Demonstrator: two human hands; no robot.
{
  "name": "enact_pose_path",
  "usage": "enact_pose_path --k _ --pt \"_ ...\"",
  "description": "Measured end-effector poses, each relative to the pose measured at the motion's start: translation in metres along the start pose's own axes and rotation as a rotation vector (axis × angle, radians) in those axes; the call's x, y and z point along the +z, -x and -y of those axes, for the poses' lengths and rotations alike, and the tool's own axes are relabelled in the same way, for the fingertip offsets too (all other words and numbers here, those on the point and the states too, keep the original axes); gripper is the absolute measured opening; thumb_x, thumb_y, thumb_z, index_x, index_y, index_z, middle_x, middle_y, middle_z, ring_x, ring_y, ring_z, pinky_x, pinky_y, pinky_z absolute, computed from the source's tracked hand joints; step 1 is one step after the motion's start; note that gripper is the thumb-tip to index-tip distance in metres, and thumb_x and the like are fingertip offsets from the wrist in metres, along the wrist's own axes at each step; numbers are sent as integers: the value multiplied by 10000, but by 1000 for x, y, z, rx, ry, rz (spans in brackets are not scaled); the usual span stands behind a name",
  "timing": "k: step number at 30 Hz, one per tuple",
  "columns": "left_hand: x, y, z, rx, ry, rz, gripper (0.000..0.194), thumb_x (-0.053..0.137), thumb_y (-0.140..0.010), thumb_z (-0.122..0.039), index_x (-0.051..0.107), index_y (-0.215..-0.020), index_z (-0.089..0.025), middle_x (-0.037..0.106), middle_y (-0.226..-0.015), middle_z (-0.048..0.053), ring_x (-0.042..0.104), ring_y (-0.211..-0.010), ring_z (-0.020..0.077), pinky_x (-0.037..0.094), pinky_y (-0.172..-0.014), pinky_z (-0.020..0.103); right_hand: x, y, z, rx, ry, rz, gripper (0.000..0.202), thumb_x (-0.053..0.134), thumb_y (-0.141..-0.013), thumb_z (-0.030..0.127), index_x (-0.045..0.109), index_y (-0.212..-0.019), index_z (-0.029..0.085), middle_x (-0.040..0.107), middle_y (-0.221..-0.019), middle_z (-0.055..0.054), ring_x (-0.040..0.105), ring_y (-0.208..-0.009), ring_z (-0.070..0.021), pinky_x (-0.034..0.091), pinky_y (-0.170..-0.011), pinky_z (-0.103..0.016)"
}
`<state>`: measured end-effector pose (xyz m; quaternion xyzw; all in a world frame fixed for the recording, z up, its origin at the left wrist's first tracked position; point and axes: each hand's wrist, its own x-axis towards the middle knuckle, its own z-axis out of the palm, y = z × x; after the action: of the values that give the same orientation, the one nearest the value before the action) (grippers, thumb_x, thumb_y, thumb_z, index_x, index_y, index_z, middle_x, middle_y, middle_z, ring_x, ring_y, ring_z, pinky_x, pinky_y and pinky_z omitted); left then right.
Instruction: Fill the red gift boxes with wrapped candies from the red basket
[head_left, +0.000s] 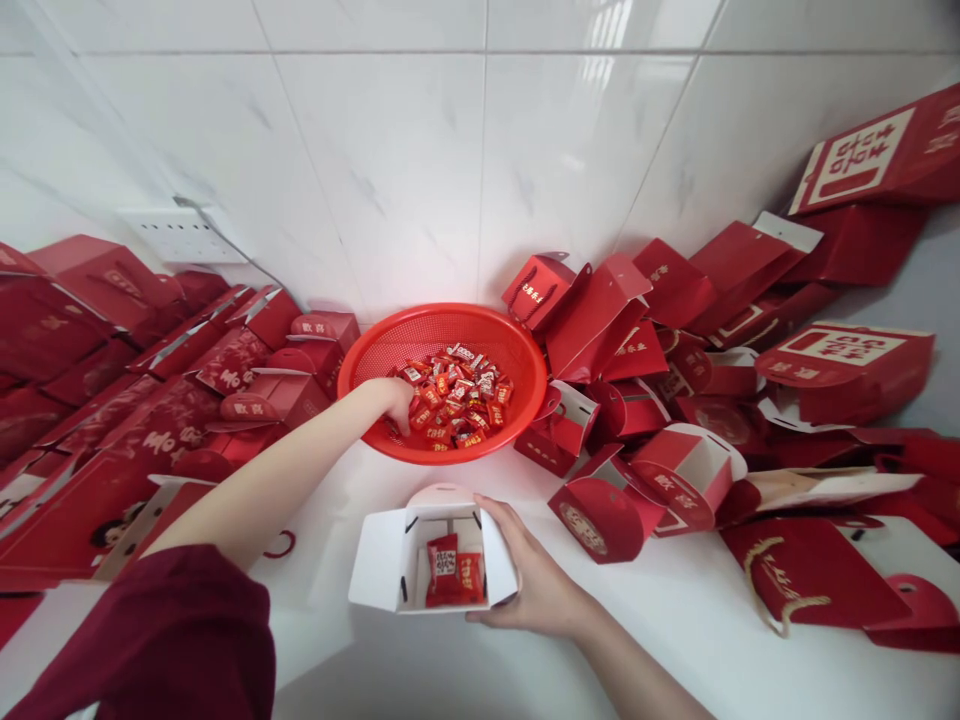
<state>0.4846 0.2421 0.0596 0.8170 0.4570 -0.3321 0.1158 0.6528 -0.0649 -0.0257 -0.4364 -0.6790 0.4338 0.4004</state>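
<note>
My left hand (pixel 399 403) reaches into a red plastic colander (pixel 529 380), at its left side. Its fingers curl down among small red wrapped candies (pixel 454 395); the fingertips are hidden, so what they grip cannot be made out. My right hand (pixel 529 575) is closed around the right side of a small box (pixel 375 565) with a white inside, its top open toward me. Two red wrapped candies (pixel 455 572) lie in the bottom of this box. White flaps stand out at its sides. The box is just in front of the colander.
Red gift boxes (pixel 675 480) lie heaped on the right, some with flaps raised. More red boxes (pixel 255 400) stand in rows on the left. Behind is a tiled wall (pixel 405 180) with a socket strip (pixel 184 237) and a cable. Everything rests on a white surface (pixel 450 670).
</note>
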Motion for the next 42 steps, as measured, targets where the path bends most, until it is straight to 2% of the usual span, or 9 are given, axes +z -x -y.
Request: enact_pose_path --k 3,5,11,16,21,27,33,38,42 --pt "6 -3 -6 -11 -11 46 287 705 -851 -393 682 -936 -120 696 -947 69 667 -888 200 548 -814 356 0 0 1 3 1 5 1182 894 -606 296 157 -1529 338 321 -1520 -93 357 -1412 -277 323 -1162 -407" --pt "6 -3 -7 -10 -4 76 272 604 -943 -346 632 -1110 -134 660 -1092 78 653 -953 191 560 -838 388 0 0 1 2 2 8 1182 894 -604 291 160 -1529 337 321 -1519 -92 349 -1417 -277 317 -1165 -406" --pt "-4 5 4 81 93 29 280 615 -935 -334 625 -1132 -136 645 -1129 83 643 -987 204 556 -849 397 0 -1 1 8 1 6 1191 892 -599 288 158 -1535 330 320 -1521 -96 359 -1410 -279 317 -1164 -406" --pt "-11 22 20 220 327 -102 152 667 -775 -167 737 -911 -166 703 -807 23 660 -791 178 496 -761 261 0 0 2 9 -6 6 1176 891 -604 289 174 -1535 312 312 -1528 -106 342 -1425 -279 302 -1173 -404" --pt "-6 52 25 346 698 -161 290 593 -802 -302 696 -1034 -161 693 -790 29 656 -720 164 497 -685 235 0 1 3 20 -14 -2 1146 882 -627 313 182 -1535 305 302 -1539 -110 334 -1430 -279 295 -1176 -409" --pt "17 84 6 413 1141 -193 288 569 -823 -351 596 -1033 -155 653 -852 51 553 -533 97 475 -545 240 1 3 6 0 -8 -21 1132 875 -641 341 190 -1541 292 311 -1539 -121 331 -1432 -294 286 -1178 -426" --pt "34 113 -13 470 1405 -244 242 621 -815 -280 580 -1014 -148 629 -788 38 592 -626 104 531 -658 253 4 4 6 -8 -28 -42 1095 863 -662 367 208 -1534 272 344 -1521 -137 390 -1398 -301 327 -1152 -428" --pt "55 147 -35 522 1454 -204 311 769 -737 -279 613 -973 -149 645 -739 -7 608 -624 95 530 -689 261 4 5 6 -48 -4 -57 1081 860 -670 362 212 -1531 269 347 -1528 -133 382 -1403 -296 310 -1162 -435" --pt "78 171 -58 621 1289 -177 263 769 -762 -331 666 -903 -136 709 -805 31 637 -660 116 518 -671 264 4 6 5 -49 22 -60 1086 856 -678 382 200 -1534 250 366 -1514 -145 393 -1393 -297 310 -1159 -451"
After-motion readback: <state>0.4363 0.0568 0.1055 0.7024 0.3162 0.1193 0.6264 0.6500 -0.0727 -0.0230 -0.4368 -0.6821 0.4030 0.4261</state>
